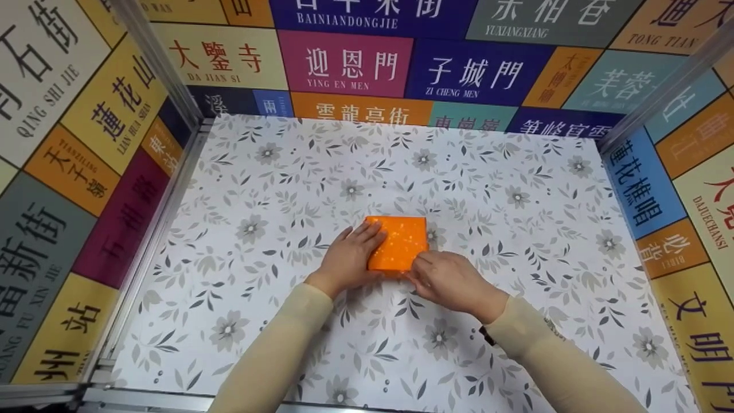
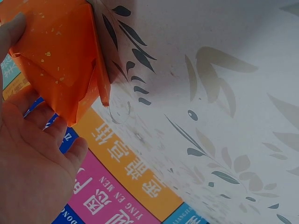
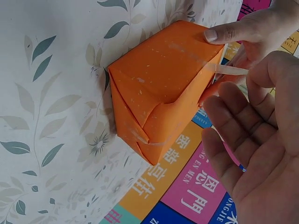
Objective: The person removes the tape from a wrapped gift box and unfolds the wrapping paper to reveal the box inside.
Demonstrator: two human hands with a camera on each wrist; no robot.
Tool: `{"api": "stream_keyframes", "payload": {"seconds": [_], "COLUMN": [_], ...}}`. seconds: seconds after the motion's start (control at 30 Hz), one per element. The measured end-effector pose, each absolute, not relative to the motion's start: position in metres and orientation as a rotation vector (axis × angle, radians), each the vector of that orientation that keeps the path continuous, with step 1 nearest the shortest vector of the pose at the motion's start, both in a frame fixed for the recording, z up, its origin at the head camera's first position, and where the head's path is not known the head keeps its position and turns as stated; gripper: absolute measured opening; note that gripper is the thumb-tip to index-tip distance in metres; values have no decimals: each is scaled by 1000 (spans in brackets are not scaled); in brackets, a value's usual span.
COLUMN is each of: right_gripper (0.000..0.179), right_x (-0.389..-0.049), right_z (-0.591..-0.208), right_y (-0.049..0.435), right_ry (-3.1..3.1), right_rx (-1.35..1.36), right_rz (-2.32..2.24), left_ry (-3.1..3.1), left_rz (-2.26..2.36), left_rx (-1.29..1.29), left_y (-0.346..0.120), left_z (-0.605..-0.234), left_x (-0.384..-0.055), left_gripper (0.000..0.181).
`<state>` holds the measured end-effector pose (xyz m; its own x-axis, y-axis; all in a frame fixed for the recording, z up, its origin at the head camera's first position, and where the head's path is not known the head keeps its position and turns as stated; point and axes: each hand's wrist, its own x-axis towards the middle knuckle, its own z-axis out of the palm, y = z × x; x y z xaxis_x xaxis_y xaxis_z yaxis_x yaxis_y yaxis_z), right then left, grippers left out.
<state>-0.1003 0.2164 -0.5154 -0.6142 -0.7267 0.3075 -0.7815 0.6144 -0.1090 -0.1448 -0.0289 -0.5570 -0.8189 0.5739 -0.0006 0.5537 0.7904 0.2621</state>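
A small box wrapped in orange paper with pale flecks (image 1: 398, 244) sits on the patterned table top. My left hand (image 1: 351, 258) holds it at its left side, fingers over the top edge and the thumb lower down. In the right wrist view, that thumb (image 3: 218, 35) presses on one orange face. Between finger and thumb, my right hand (image 1: 450, 281) pinches a short strip of clear tape (image 3: 231, 70) at the box's near right corner. The strip runs from the paper's edge to the fingertips. Folded paper flaps (image 3: 140, 116) show on one end of the box.
White paper with grey leaves and flowers (image 1: 252, 229) covers the table. Panels of coloured signs with large characters (image 1: 347, 63) stand at the back and both sides. A metal rail (image 1: 149, 252) runs along the left edge. A dark band (image 1: 487, 335) shows at the right wrist.
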Motion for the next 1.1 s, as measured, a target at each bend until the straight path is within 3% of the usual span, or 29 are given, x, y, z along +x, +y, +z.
{"api": "stream_keyframes", "payload": {"seconds": [0.3, 0.6, 0.9, 1.1], "right_gripper": [5, 6, 5, 5], "right_x": [-94, -97, -108, -110], "right_z": [-514, -508, -510, -512], "right_y": [219, 231, 251, 253], "right_ry": [-2733, -2708, -2729, -2726], "right_rx": [1310, 1376, 1188, 1205], "right_rz": [370, 572, 642, 639], "left_ry": [2890, 2907, 2889, 2887], "left_rz": [376, 373, 363, 395], "left_rx": [904, 911, 922, 902], "left_y": [-28, -27, -26, -25], "left_z": [-558, -559, -555, -553], "left_x": [-145, -145, -143, -143], "left_gripper": [94, 95, 90, 89]}}
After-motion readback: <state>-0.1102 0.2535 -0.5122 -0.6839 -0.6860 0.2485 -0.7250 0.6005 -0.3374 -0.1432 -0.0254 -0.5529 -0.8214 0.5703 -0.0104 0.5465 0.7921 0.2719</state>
